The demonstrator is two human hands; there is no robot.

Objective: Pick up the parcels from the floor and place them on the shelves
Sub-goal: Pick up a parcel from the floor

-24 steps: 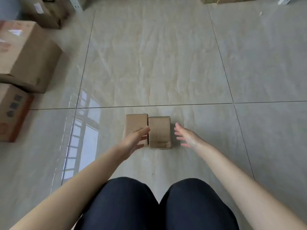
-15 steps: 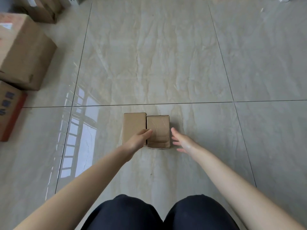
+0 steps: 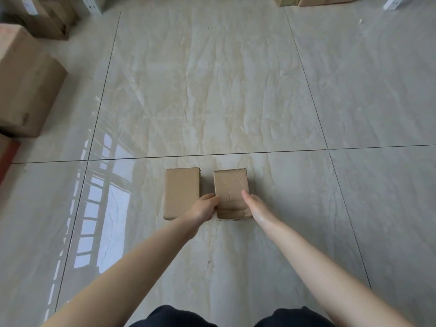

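Looking down from the head camera, the nearest things are the person's dark trousers (image 3: 174,318) at the bottom edge and two bare forearms that reach forward over the pale tiled floor (image 3: 212,90).

A little farther, the left hand (image 3: 204,208) and the right hand (image 3: 253,205) meet at the right parcel (image 3: 230,187), a small brown cardboard box with clear tape on its top. The left hand is curled against the left side of this box, with its fingers going down into the narrow gap between the two boxes. The right hand lies along the right side of the box, its thumb on the top face near the right edge; the other fingers are hidden behind the box. So both hands press this parcel from the two sides, and its near edge looks a bit crushed. It is not clear if the box is lifted or stands on the floor.

Just beside it, to the left, the left parcel (image 3: 181,192) of similar size rests on the floor, apart from the first by the small gap.

Farther away at the left edge stands a large cardboard box (image 3: 26,90), and behind it more boxes (image 3: 47,17) near the top left corner. At the top right edge, other boxes (image 3: 313,0) are partly in view.
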